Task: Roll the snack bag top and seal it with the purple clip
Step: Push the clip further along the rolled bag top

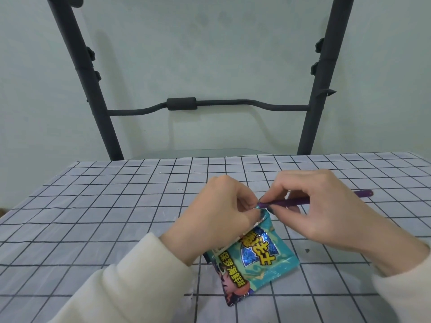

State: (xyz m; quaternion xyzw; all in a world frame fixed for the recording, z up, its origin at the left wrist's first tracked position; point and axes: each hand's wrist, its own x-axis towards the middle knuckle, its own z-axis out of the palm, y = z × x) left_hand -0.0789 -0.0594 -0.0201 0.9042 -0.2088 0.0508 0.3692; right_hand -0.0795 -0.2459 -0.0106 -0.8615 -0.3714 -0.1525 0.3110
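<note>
Head view | snack bag (261, 259) on gridded tablecloth (116, 206), long axis near-left to far-right, top end raised | left hand (224, 215) pinched rolled top | right hand (321, 206) pinched purple clip (303, 201), long axis left-right, tip touching bag top.

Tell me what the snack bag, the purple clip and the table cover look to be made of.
Snack bag: thin glossy printed plastic film, seemingly foil-lined; silvery inside shows at the rolled top, with creases and shine.
Purple clip: rigid matte plastic, probably; a straight, evenly coloured stick.
Table cover: soft sheet, cloth or vinyl; black grid print, slight ripples.
</note>
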